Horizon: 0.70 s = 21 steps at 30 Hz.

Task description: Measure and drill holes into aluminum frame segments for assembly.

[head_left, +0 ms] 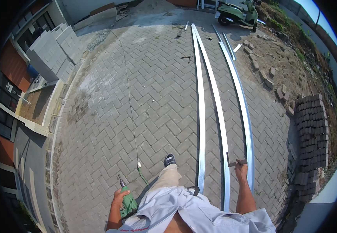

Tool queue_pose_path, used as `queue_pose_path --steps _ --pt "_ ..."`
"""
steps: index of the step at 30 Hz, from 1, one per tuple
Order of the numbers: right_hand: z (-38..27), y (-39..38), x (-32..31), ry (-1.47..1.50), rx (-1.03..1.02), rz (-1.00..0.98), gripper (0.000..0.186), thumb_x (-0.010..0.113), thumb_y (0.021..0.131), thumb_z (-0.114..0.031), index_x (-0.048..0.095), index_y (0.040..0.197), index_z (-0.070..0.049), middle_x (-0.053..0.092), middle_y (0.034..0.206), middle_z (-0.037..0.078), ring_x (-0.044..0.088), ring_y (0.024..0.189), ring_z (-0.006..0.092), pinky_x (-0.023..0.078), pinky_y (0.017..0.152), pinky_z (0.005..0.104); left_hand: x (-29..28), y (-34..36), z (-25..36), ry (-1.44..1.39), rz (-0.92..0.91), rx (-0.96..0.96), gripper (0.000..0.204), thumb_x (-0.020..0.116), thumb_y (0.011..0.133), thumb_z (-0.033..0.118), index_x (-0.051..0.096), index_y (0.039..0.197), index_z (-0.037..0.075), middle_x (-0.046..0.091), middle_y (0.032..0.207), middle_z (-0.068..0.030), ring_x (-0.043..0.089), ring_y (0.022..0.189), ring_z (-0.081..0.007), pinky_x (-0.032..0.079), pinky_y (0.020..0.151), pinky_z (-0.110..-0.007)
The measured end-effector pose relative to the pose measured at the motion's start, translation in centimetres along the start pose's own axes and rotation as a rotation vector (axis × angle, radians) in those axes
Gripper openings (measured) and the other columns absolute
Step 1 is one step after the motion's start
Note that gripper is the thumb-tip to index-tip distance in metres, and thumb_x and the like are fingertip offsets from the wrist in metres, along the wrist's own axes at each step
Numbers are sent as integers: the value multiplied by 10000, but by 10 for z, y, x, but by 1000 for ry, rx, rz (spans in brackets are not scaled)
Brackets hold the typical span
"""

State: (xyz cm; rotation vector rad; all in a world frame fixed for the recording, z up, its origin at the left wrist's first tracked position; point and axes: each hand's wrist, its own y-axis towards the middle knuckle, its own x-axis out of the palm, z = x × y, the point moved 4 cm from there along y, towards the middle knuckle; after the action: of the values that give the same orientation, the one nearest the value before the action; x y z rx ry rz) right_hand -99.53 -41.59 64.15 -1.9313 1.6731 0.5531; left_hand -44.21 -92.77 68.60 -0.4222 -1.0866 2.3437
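My left hand (118, 198) is wrapped round a green power drill (129, 206), its chuck and bit pointing away from me. A green cord (142, 177) runs beside my leg to a white plug connection (139, 165), joined there to a long thin extension cord (129, 93) across the paving. At right, my right hand (241, 171) grips a small dark L-shaped square (229, 162). This hand is above long shiny metal profiles: two narrow ones (201, 124) (216, 97) meeting at their far ends, and a wider one (243, 105) under my right arm.
Block paving (164, 101) spreads ahead. A dark angled tool (186, 58) and shorter metal pieces (227, 46) lie farther off. A green scooter (238, 14) stands at the back. Stacked pavers (312, 132) and loose bricks (268, 83) line the right; a grey block wall (52, 52) is at left.
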Motion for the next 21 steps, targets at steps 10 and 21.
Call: queue_pose_path --steps 10,21 --pt "-16 87 104 128 442 -43 219 654 958 -151 697 965 64 672 741 133 662 550 222 531 461 355 115 198 322 301 -65 -32 480 826 801 232 635 1168 -12 682 987 -110 675 851 -227 547 718 -367" --pt "-135 428 232 52 583 -21 263 642 955 -172 678 908 84 668 700 151 669 543 258 542 464 389 240 395 593 312 -60 -46 441 824 801 198 621 1144 9 671 918 -85 681 786 -214 565 698 -368"
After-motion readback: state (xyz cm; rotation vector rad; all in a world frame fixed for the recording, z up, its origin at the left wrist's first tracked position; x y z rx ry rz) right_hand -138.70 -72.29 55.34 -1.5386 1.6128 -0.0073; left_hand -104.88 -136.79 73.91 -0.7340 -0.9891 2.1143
